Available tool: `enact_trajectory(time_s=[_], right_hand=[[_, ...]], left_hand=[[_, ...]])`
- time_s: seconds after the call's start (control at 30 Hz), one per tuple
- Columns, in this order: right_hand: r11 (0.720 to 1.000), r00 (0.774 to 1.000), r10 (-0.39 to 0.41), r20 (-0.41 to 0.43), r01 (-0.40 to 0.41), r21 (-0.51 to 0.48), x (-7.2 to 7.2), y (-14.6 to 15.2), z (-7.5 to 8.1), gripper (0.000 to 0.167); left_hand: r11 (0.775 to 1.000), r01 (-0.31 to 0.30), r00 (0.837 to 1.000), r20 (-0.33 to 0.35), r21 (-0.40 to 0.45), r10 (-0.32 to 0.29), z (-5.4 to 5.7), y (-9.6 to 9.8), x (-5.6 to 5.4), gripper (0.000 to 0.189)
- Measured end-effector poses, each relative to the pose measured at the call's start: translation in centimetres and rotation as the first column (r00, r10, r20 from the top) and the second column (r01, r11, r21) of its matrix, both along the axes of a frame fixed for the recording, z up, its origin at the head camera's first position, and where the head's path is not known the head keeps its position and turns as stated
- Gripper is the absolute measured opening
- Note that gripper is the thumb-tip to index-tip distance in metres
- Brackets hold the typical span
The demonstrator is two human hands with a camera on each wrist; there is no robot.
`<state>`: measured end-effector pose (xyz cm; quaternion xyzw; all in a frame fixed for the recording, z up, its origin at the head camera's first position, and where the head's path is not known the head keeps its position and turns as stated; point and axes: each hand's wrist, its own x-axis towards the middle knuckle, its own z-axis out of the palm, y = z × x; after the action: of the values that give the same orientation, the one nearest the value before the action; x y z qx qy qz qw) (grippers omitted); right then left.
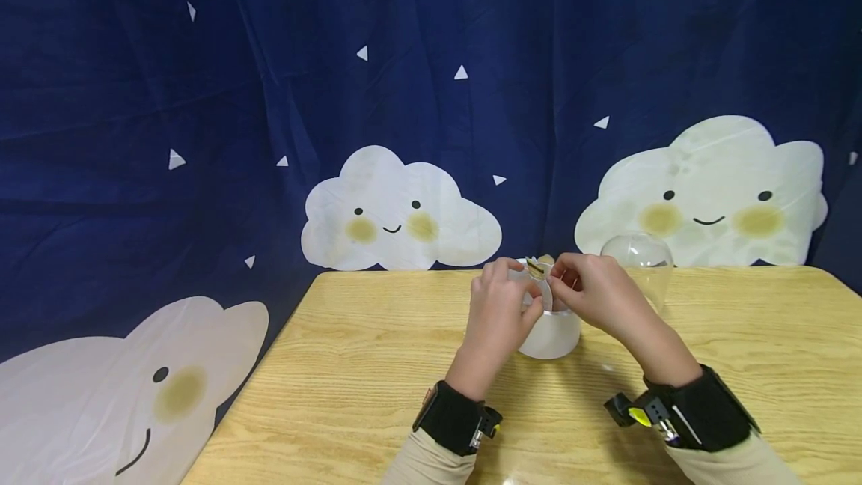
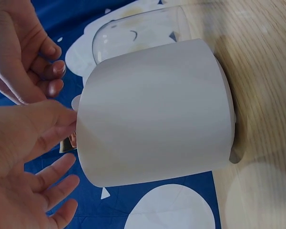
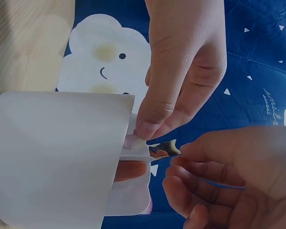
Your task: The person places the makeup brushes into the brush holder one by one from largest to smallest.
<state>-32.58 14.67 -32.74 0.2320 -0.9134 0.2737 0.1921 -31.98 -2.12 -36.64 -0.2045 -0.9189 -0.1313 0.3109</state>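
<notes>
A white cylinder [image 1: 548, 335] stands on the table, white pieces rising from its open top. My left hand [image 1: 494, 313] is at that top; its thumb and index finger pinch the edge of a thin white piece [image 3: 138, 151] inside the rim. An orange-brown part [image 3: 130, 170] shows below it. Beside them a small dark-and-gold strip [image 3: 164, 149] sticks up. Opposite, my right hand [image 1: 599, 290] has its thumb and index fingertips at the strip's outer end, pinching it, the other fingers curled. The cylinder wall [image 2: 152, 114] hides the lower inside.
Behind my right hand, a clear dome [image 1: 636, 253] stands on the light wooden table [image 1: 377, 365]. A dark blue curtain [image 1: 417, 43] with white clouds hangs along the table's far edge. Black straps [image 1: 454, 418] with small cameras circle both wrists.
</notes>
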Motion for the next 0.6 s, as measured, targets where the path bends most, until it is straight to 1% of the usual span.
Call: enact_trajectory(time_s=[0.17,0.3,0.6], right_hand=[[1.0,1.0,-0.005,0.008,0.005,0.005,-0.02,-0.08,0.0,0.009],[1.0,1.0,-0.011,0.017,0.011,0.009,-0.01,-0.14,-0.01,0.009],[1.0,1.0,-0.015,0.023,0.015,0.014,0.07,-0.17,0.07,0.009]], left_hand=[[0.997,-0.049,0.997,-0.05,0.06,0.052,-0.12,-0.09,-0.08,0.009],[0.994,-0.07,0.996,-0.052,0.084,0.074,-0.27,-0.13,-0.27,0.007],[0.994,-0.053,0.998,-0.039,0.094,0.056,-0.34,-0.2,-0.4,0.007]])
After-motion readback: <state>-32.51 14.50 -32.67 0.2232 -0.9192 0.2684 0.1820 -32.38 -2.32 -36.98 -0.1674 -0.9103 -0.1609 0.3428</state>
